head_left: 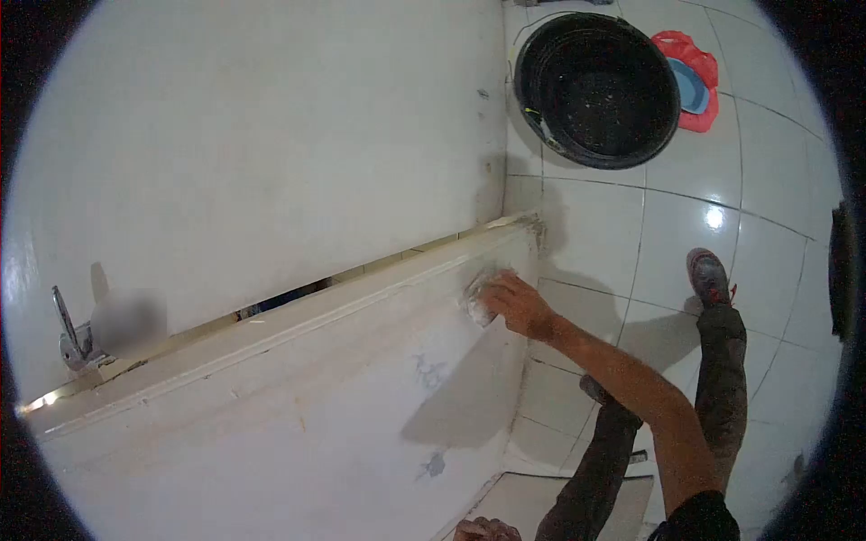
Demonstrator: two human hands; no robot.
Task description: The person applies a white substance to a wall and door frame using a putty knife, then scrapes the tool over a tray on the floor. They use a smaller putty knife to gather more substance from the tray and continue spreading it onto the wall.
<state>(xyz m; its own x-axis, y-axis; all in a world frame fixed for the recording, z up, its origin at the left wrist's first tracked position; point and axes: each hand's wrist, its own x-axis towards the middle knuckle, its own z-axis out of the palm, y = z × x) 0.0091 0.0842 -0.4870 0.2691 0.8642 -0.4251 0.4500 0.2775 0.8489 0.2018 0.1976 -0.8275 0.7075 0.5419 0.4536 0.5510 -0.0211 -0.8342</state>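
Observation:
My right hand (512, 305) presses against the white wall (361, 379) beside the door frame, low down near the floor. Its fingers are closed over a crumpled whitish pad or cloth (478, 302), whose exact kind I cannot make out. Around it the wall has a smudged, greyish area, and grey patches (433, 464) mark the surface farther along. At the bottom edge of the view my left hand (487, 529) shows only in part, with its fingers curled. What it holds, if anything, is hidden.
A large black bucket (600, 99) stands on the white tiled floor (591, 230). Beside it a blue dish (687, 87) lies on a red plastic bag (708, 113). The white door (271, 135) has a metal handle (77, 347). My legs and a dusty shoe (708, 275) are on the right.

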